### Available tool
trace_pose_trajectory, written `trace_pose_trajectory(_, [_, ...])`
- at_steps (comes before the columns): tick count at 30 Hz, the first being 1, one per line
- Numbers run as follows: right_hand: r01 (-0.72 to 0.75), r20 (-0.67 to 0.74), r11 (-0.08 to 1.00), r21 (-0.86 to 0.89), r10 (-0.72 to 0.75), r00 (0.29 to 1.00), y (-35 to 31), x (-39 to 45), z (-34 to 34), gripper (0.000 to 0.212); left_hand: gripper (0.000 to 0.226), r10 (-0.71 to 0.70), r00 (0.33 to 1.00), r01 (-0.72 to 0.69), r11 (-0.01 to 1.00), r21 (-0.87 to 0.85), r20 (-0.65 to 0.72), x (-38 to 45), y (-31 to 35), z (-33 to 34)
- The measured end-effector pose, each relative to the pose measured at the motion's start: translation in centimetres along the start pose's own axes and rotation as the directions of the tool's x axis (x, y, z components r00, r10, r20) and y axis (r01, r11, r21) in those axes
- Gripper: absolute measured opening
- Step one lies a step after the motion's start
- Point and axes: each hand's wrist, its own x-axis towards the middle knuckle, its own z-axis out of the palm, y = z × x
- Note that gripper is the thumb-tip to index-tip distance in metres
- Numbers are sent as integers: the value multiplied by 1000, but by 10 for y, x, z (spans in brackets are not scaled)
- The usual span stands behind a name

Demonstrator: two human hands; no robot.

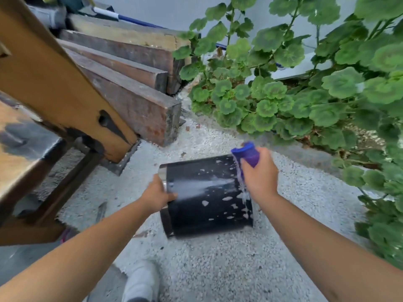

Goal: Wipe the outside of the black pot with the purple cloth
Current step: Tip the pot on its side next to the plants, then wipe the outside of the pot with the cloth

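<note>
- pot (pixel 207 195) on its side, held up over the gravel (pixel 218 269): the black pot's long axis runs left to right across your view, mouth and metal rim toward your left, flat base toward your right.
- your left hand (pixel 158 195) grips the rim at the pot's left end, fingers curled over the edge and thumb on the outer wall; this hand carries and steadies the pot.
- your right hand (pixel 258 175) is closed round the bunched purple cloth (pixel 247 154), with the wad sticking out above the fist; water streams from it down the pot's right end.
- the cloth sits at the far right corner of the pot's wall, at the base end, so your right hand is the nearer one to all the work.
- the wall facing you is black with pale wet flecks and one long smear running along the axis.
- from the cloth, the unwiped wall lies to the left and toward you; i judge the coming stroke should travel along the long axis, from the base end toward your left hand.
- the underside is hidden, so you probably need to roll the pot with the left hand to reach it.
- stacked timber (pixel 135 99) and leafy plants (pixel 283 94) stand well apart from the pot.
</note>
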Motion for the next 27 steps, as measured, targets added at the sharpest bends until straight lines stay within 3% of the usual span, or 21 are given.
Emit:
trace_pose_trajectory(2, [202,22,954,-222,-203,979,6,14,7,24,94,59,998,-57,993,108,-15,21,-4,6])
trace_pose_trajectory(4, [307,101,881,-359,-291,952,13,27,22,25,104,195,981,-193,970,147,-2,30,-11,18])
trace_pose_trajectory(7, [361,313,788,-498,-225,923,19,30,50,45,90,415,904,-343,848,404,-105,34,-17,40])
trace_pose_trajectory(9, [477,453,615,-628,-209,867,28,27,67,72,93,440,889,-324,797,509,-124,34,-17,45])
trace_pose_trajectory(11, [527,498,527,-667,-211,841,31,30,73,82,96,453,886,-328,768,550,-104,34,-20,45])
trace_pose_trajectory(14, [478,487,537,-695,-138,862,30,51,73,84,99,476,874,-343,748,568,-100,33,-21,44])
trace_pose_trajectory(19, [436,443,445,-782,-95,892,23,38,93,84,104,501,863,-363,710,603,-71,29,-19,43])
trace_pose_trajectory(23, [484,501,473,-737,-98,860,5,22,116,78,108,537,842,-432,717,547,-40,27,-21,41])
trace_pose_trajectory(27, [612,620,491,-621,-171,766,-11,-7,141,69,100,603,797,-488,632,602,14,29,-16,40])
